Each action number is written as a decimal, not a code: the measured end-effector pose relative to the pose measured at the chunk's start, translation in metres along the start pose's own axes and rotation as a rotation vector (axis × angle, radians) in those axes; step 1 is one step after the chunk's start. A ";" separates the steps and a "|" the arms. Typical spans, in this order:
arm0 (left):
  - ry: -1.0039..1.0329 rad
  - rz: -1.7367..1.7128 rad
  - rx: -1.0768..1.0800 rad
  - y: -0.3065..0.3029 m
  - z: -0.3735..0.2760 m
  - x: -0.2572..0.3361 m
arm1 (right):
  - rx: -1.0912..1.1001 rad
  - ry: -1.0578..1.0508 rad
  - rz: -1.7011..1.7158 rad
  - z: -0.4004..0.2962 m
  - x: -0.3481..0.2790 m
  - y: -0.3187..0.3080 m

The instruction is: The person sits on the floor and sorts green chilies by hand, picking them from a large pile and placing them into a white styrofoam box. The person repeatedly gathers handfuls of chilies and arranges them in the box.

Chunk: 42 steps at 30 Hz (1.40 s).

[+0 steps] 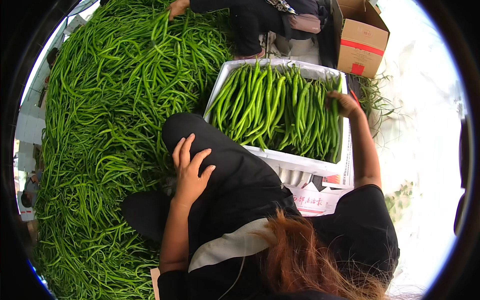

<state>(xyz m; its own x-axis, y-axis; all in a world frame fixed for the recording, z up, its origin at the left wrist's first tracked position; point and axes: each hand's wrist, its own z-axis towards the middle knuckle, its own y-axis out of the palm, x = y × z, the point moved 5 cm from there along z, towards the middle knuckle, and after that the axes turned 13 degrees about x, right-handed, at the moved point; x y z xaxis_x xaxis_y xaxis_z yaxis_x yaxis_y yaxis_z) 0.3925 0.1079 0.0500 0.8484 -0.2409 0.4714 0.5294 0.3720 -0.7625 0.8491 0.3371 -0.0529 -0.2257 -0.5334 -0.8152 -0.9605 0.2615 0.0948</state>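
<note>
A white foam box point(285, 157) holds long green chili peppers point(258, 101) laid side by side, their lengths running roughly from the box's far side to its near side. At the right end of the box, my right hand point(342, 104) has its fingers closed around green peppers against the right wall. Resting on my raised black-trousered knee, my left hand point(192, 170) has its fingers spread and holds nothing. A large heap of loose green chili peppers point(112, 123) spreads over the whole left side, beside my knees.
Across the heap, a co-worker's hand point(177, 8) holds several peppers; that person's dark-clothed legs are behind the foam box. A cardboard box point(362, 45) with a red band stands at the back right. Printed newspaper point(311, 198) lies below the foam box, near my right side.
</note>
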 end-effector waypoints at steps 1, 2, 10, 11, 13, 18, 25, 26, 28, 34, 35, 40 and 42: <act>0.000 0.002 -0.003 0.002 -0.001 0.001 | 0.102 0.041 0.003 0.023 0.026 -0.013; -0.002 0.007 -0.005 0.003 -0.002 0.000 | 0.234 -0.035 -0.094 0.032 0.037 -0.022; -0.007 0.073 -0.010 0.004 -0.005 -0.006 | 0.408 -0.343 -0.715 0.045 0.012 -0.007; 0.005 0.073 -0.006 0.007 -0.003 -0.005 | 0.430 -0.361 -0.714 0.055 0.009 -0.020; 0.009 0.081 0.000 0.009 -0.006 -0.007 | 0.444 -0.422 -0.844 0.062 0.004 -0.023; -0.002 0.102 0.016 0.010 -0.012 -0.011 | 0.656 -0.598 -1.249 0.018 -0.011 0.008; 0.010 0.085 0.033 0.013 -0.011 -0.011 | 0.288 -1.125 -1.336 0.026 0.043 0.006; 0.014 0.080 0.030 0.014 -0.012 -0.011 | 0.243 -1.115 -1.346 0.031 0.044 -0.004; 0.012 0.087 0.032 0.014 -0.011 -0.013 | 0.134 -1.016 -1.313 0.035 0.027 0.000; 0.025 0.093 0.059 0.013 -0.019 -0.013 | 0.326 -1.110 -1.051 -0.078 -0.043 0.009; 0.021 0.100 0.068 0.013 -0.022 -0.014 | 0.303 -1.041 -1.082 -0.094 -0.045 0.012; 0.040 0.105 0.094 0.011 -0.028 -0.014 | 0.385 -0.795 -1.115 -0.137 -0.010 0.037; 0.042 0.101 0.106 0.009 -0.030 -0.013 | 0.267 -1.063 -1.090 -0.142 0.006 0.076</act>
<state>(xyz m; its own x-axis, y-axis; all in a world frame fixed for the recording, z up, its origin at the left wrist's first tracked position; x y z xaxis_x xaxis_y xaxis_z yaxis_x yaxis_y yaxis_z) 0.3860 0.0875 0.0231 0.8976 -0.2339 0.3737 0.4408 0.4883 -0.7532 0.7517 0.2397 0.0299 0.8684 0.2141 -0.4473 -0.4953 0.3321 -0.8027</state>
